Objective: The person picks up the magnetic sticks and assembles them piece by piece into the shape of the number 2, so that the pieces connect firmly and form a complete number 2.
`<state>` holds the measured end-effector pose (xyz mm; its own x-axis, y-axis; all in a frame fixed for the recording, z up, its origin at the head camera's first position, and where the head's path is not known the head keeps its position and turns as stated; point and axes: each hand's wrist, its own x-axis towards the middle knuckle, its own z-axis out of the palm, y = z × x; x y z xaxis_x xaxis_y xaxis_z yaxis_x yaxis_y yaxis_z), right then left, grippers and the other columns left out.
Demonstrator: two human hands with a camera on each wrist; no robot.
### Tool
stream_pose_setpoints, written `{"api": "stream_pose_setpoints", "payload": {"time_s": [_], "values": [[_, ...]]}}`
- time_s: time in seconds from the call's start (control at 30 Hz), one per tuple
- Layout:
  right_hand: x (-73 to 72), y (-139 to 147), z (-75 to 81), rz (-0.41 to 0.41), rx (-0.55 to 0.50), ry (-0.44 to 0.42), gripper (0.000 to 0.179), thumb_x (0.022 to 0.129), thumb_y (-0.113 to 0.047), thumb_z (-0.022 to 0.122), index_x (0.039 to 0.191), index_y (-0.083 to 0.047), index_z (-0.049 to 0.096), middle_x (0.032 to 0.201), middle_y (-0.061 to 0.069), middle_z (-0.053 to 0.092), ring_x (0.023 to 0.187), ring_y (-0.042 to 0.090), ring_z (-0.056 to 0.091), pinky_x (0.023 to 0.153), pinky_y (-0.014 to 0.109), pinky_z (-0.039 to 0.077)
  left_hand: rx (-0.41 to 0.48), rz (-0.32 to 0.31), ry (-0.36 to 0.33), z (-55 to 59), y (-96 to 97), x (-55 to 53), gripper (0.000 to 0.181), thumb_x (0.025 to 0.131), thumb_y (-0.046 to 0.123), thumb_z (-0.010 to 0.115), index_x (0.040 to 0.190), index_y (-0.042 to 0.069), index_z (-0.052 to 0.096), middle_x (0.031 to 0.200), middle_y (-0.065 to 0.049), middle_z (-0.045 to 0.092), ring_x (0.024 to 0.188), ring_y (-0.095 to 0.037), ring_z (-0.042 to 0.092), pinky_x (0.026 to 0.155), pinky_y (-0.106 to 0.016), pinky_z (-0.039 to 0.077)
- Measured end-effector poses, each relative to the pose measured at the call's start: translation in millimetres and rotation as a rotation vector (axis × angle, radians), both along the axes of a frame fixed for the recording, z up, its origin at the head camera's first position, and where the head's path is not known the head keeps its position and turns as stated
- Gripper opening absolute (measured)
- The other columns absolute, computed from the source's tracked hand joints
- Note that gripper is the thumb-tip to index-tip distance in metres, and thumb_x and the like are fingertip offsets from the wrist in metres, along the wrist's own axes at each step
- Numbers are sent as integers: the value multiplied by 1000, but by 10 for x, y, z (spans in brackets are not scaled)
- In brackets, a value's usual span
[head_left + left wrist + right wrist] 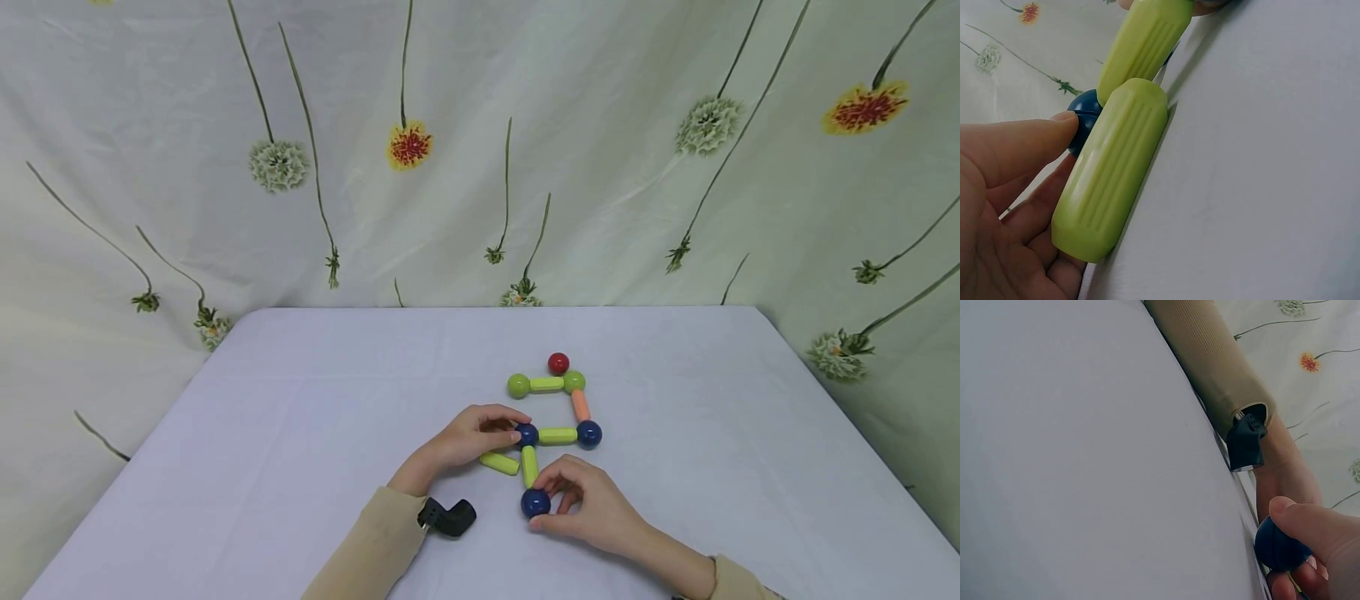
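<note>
My left hand (480, 435) pinches a blue ball (528, 434) at a corner of a flat shape of rods and balls. With thumb and fingers, my right hand (588, 504) grips the nearest blue ball (536, 503). A yellow-green rod (530, 467) joins these two balls. Another yellow-green rod (558, 436) runs right to a third blue ball (589, 434). Beside the left hand lies a loose yellow-green rod (499, 463), large in the left wrist view. The right wrist view shows the right thumb over its blue ball (1280, 547).
Farther back, an orange rod (581, 406) leads to a green ball (574, 381). A yellow-green rod (547, 383) links that to another green ball (518, 385). A red ball (558, 363) sits just behind. A black wrist camera (450, 517) sticks out from the left sleeve.
</note>
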<state>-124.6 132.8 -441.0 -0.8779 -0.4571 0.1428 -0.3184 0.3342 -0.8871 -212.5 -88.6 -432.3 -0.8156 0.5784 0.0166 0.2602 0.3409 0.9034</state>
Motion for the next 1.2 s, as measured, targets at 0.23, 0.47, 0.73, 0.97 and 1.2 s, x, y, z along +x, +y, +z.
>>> {"api": "stream_pose_setpoints", "payload": {"time_s": [0.23, 0.47, 0.73, 0.97, 1.2], "values": [[1, 4, 5, 6, 2, 6, 34, 72, -28, 82, 97, -16, 63, 89, -3, 60, 78, 13, 58, 61, 24, 51, -3, 12, -11, 11, 8, 6, 26, 92, 19, 61, 117, 14, 66, 100, 2, 63, 90, -14, 56, 80, -30, 45], [-3, 5, 10, 13, -2, -6, 35, 72, -28, 82, 98, -16, 63, 91, -3, 61, 80, 13, 58, 62, 24, 51, 3, 13, -9, 1, 10, 0, 26, 91, 18, 62, 117, 14, 66, 100, 2, 63, 90, -14, 56, 79, -29, 45], [-2, 4, 11, 19, 3, -11, 35, 73, -29, 81, 99, -17, 63, 92, -3, 61, 80, 12, 58, 62, 24, 51, 26, -6, 0, -11, 6, -4, 27, 91, 17, 61, 117, 10, 66, 101, -1, 63, 89, -14, 56, 78, -27, 45], [-6, 5, 5, 23, -1, 0, 34, 73, -30, 81, 100, -17, 63, 92, -4, 61, 80, 11, 58, 61, 24, 51, 26, -5, -9, -7, 10, -4, 27, 92, 17, 61, 117, 11, 66, 101, 0, 63, 90, -15, 56, 79, -29, 45], [-13, 12, -15, 36, -25, -16, 34, 74, -28, 81, 101, -17, 63, 93, -4, 61, 81, 12, 58, 62, 25, 51, 37, -13, -3, -17, 7, -9, 28, 91, 16, 61, 118, 7, 65, 103, -5, 64, 90, -14, 56, 78, -26, 45]]}}
